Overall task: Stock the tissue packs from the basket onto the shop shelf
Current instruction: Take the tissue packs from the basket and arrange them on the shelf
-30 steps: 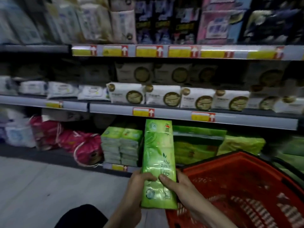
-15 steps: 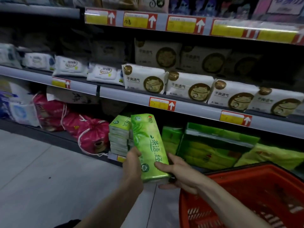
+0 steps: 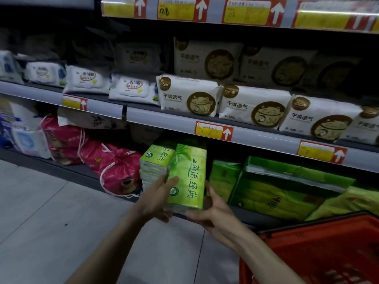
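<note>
- Left hand [image 3: 158,199] is pinching one side of the green tissue pack [image 3: 188,177]; right hand [image 3: 213,214] is cupping underneath.
- Probably light, squashy, slick; long sides are offering grip.

Shop aisle for paper goods

Tiered metal shelves [image 3: 164,123] ran the length of the view, their front rails fitted with yellow-and-red price tags [image 3: 213,133] bearing white arrows. Identical white packs [image 3: 188,95] with a gold cat emblem lay side by side on the middle tier, with wet-wipe packs [image 3: 131,89] to their left. The bottom tier held pink drawstring bags [image 3: 121,171] and a stack of green packs [image 3: 152,160], with a matching tissue pack [image 3: 188,177] just beside it. A red plastic shopping basket [image 3: 297,249] sat at lower right above a grey tiled floor [image 3: 41,222].
</note>
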A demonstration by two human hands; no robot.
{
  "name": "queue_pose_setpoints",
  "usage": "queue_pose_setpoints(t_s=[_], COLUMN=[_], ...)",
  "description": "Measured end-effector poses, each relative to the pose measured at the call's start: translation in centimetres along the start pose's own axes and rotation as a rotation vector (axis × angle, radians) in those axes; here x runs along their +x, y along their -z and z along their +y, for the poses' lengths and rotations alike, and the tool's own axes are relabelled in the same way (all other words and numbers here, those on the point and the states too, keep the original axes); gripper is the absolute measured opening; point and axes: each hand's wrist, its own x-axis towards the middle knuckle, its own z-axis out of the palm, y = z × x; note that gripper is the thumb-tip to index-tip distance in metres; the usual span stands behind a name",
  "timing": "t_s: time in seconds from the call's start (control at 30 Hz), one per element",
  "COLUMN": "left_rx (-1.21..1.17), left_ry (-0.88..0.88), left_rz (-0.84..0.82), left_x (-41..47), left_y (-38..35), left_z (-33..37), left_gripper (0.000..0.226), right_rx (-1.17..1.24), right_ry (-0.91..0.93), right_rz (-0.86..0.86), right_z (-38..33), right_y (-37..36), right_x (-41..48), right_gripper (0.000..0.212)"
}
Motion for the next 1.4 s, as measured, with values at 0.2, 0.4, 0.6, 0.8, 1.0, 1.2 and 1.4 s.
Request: queue_pose_setpoints(t_s=[0.2, 0.4, 0.6, 0.8, 1.0, 1.2, 1.4], left_rx=[-0.045, 0.174, 0.223, 0.253, 0.295, 0.338, 0.329], left_ry=[-0.284, -0.353, -0.395, -0.403, -0.39, -0.404, -0.281], left_rz=[-0.125, -0.02, 0.223, 0.411, 0.605, 0.683, 0.725], left_x=[0.5, 2.3, 2.6, 3.8, 6.0, 8.6, 9.8], left_y=[1.1, 1.4, 0.5, -1.1, -2.0, -1.9, -1.9], left_z=[-1.7, -3.2, -2.1, -1.4, -2.3, -2.9, -2.8], left_gripper=[0.072, 0.09, 0.084, 0.067, 0.024, 0.031, 0.031], right_rx=[-0.122, -0.187, -0.586, -0.738, -0.769, -0.794, -0.814], right_ry=[0.12, 0.143, 0.288, 0.392, 0.383, 0.406, 0.33], right_rz=[0.091, 0.18, 0.38, 0.419, 0.38, 0.363, 0.325], right_z=[0.5, 0.5, 0.4, -1.1, -2.0, -3.3, -4.1], right_y=[-0.3, -0.5, -0.6, -0.4, -0.5, 0.4, 0.3], right_x=[1.1, 2.0, 1.7, 3.1, 4.3, 6.2, 7.2], right_gripper=[0.101, 0.095, 0.091, 0.087, 0.076, 0.074, 0.074])
